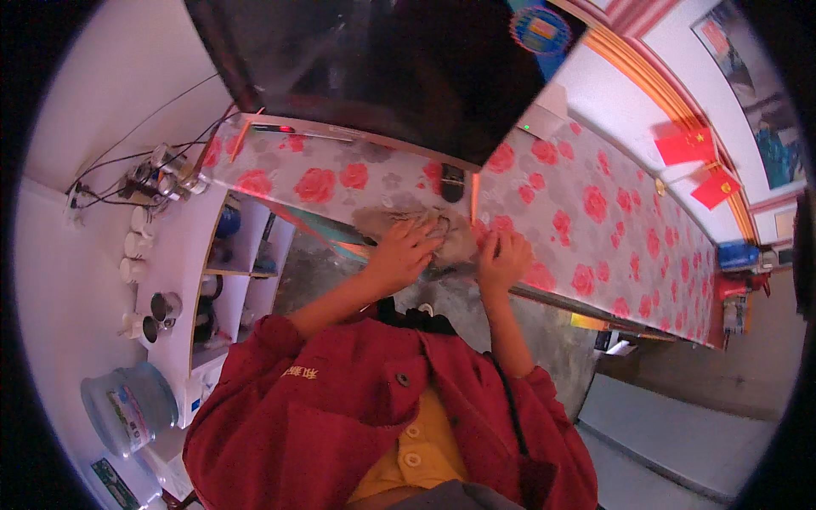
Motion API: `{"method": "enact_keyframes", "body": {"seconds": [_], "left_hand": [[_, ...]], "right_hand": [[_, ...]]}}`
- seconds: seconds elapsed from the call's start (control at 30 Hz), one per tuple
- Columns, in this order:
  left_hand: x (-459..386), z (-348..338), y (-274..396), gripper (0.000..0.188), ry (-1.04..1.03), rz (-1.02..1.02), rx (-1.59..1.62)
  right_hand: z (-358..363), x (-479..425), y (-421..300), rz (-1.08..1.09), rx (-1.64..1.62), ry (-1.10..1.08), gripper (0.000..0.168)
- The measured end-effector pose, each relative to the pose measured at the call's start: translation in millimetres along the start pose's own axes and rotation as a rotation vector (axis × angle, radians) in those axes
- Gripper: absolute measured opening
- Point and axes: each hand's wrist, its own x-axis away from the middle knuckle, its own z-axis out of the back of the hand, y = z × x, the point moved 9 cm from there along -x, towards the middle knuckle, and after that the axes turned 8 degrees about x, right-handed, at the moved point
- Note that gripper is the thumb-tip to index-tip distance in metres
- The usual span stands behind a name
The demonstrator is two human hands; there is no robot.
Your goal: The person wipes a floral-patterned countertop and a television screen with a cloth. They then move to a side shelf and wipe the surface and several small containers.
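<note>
A crumpled grey-brown cloth (456, 245) lies at the front edge of a table covered by a floral tablecloth (395, 182). My left hand (405, 252) is on the cloth, pressing it, with the fingers partly bent over it. Just right of the cloth, my right hand (503, 258) rests at the table edge with curled fingers. Whether it pinches anything is hidden. Beyond the cloth, a black remote control (452, 183) lies below the screen of a large television (382, 70).
A pen (274, 129) lies under the television's left side. To the left are a white shelf unit (210, 274), several mugs (134, 245) and a large water bottle (129, 408). A white box with a green light (542, 118) sits behind right; small red flags (685, 146) stand farther right.
</note>
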Motion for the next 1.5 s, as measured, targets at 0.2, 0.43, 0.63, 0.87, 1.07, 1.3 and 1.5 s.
{"method": "enact_keyframes", "body": {"seconds": [0.2,0.43,0.63,0.87,1.07,1.3,1.5], "left_hand": [[-28,-63,67,0.042,-0.157,-0.202,0.15],[-101,-112,94,0.036,-0.099,-0.083,0.543],[-103,-94,37,0.031,0.301,0.258,0.763],[-78,-48,45,0.025,0.533,0.278,0.471],[-88,-31,59,0.025,0.526,0.098,0.282],[-91,-39,50,0.025,0.484,0.114,0.163],[-90,-47,48,0.026,0.432,0.124,0.118]], "right_hand": [[6,5,77,-0.437,-0.725,-0.015,0.017],[64,-22,67,0.005,-0.544,-0.185,0.046],[20,-30,39,0.212,-0.226,-0.625,0.068],[-8,-27,42,0.493,-0.066,-0.505,0.06],[-64,-114,125,0.387,0.291,-0.202,0.04],[-91,-167,126,0.045,0.115,-0.494,0.049],[-89,-127,47,0.386,0.06,-0.35,0.041]]}}
